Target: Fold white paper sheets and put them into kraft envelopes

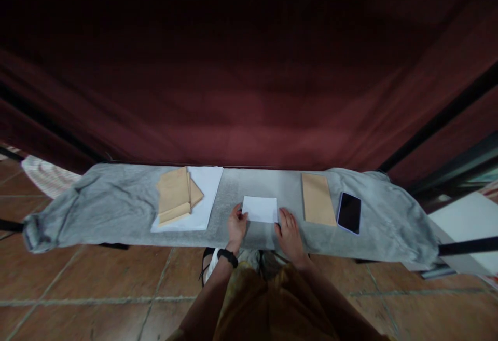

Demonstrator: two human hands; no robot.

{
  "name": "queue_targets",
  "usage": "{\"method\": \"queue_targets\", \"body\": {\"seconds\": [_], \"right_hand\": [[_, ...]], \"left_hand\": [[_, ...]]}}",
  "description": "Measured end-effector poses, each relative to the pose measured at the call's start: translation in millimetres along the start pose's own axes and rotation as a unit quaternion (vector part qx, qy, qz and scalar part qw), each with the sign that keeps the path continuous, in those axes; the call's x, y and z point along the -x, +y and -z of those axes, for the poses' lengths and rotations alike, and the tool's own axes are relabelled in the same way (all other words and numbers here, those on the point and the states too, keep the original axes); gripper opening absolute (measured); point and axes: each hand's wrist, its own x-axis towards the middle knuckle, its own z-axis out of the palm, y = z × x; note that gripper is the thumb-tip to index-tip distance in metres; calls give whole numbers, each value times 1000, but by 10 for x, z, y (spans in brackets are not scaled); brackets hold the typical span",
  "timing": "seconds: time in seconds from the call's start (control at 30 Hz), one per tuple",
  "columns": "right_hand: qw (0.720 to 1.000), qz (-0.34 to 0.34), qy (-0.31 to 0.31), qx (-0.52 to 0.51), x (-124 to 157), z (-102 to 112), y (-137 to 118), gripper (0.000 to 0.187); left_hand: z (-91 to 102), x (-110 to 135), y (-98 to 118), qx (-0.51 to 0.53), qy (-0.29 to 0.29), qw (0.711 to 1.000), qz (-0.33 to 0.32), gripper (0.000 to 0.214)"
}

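A white sheet of paper (pixel 260 209), small and rectangular, lies on the grey cloth between my hands. At its left edge, my left hand (pixel 236 225) is closed, with thumb and fingers pinching the lower left side. My right hand (pixel 288 231) rests at the opposite edge, its fingers stretched out and lying flat, close to the lower right corner. A brown envelope (pixel 319 199) lies flat to the right of that hand. Over on the left, several more brown envelopes (pixel 174 194) are piled on large white sheets (pixel 208 195).
A phone (pixel 349 213) with a light purple edge lies at the right. The grey cloth (pixel 128 203) covers a narrow bench-like surface, with a dark red curtain (pixel 249 144) behind it. Black frame bars (pixel 467 246) stand at both ends above the tiled floor (pixel 116 278).
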Motion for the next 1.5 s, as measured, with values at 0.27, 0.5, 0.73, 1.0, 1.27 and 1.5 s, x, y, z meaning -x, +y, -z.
{"method": "queue_targets", "body": {"seconds": [0.27,0.5,0.73,1.0,1.27,1.5], "right_hand": [[996,-29,-2,-82,-23,131,17,51],[993,48,-59,-95,157,189,-54,51],[989,99,-106,-10,250,167,-125,52],[981,127,-129,72,216,92,-357,53],[983,92,-132,88,198,39,-442,53],[984,103,-116,84,248,-127,-541,55]], "left_hand": [[-137,47,165,77,-3,997,21,39],[94,252,48,103,-23,994,26,39],[94,429,-55,59,-29,998,0,40],[96,413,10,-54,-5,997,-58,35],[104,457,36,-147,-19,986,-79,39],[111,599,106,-264,-3,953,-148,39]]}}
